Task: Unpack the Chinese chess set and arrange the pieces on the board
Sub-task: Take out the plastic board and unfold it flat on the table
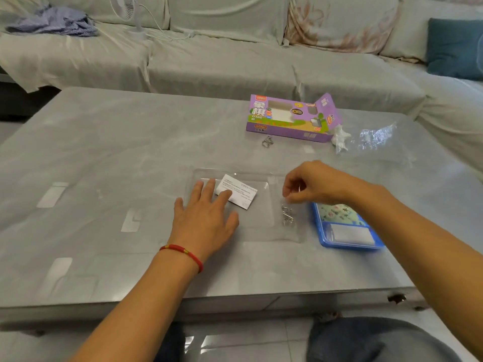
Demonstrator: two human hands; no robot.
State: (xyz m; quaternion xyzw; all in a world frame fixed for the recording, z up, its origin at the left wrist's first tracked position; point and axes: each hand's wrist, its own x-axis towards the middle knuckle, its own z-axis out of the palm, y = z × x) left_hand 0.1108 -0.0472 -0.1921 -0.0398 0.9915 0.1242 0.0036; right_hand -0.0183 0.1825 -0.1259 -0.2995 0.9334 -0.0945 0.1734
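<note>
On the far left a crumpled blue striped cloth point(56, 22) lies on the sofa point(209, 61), with a small white fan point(130, 14) standing just to its right. On the grey marbled counter point(91, 158) in front, the left hand point(203, 218), with a red cord bracelet point(183, 253) at its wrist, lies flat with fingers spread, pressing down on a clear plastic bag point(251, 226); its fingertips touch a white printed slip point(239, 194) that shows through the bag. Farther back, near the counter's far edge, the purple xiangqi box point(287, 118) lies with its end flap open, well apart from both hands, and a small metal ring piece point(267, 141) sits just in front of it. The right hand point(311, 185) hovers over the bag's right part, fingers curled down and pinching the plastic at its upper edge; a cluster of metal rings point(287, 215) lies just below those fingertips. Just beside the right wrist sits a blue plastic case point(347, 228) holding a green patterned sheet and a white roll. Behind it lie a crumpled white wrapper point(341, 138) and loose clear film point(376, 137). A teal cushion point(454, 48) rests at the far right.
</note>
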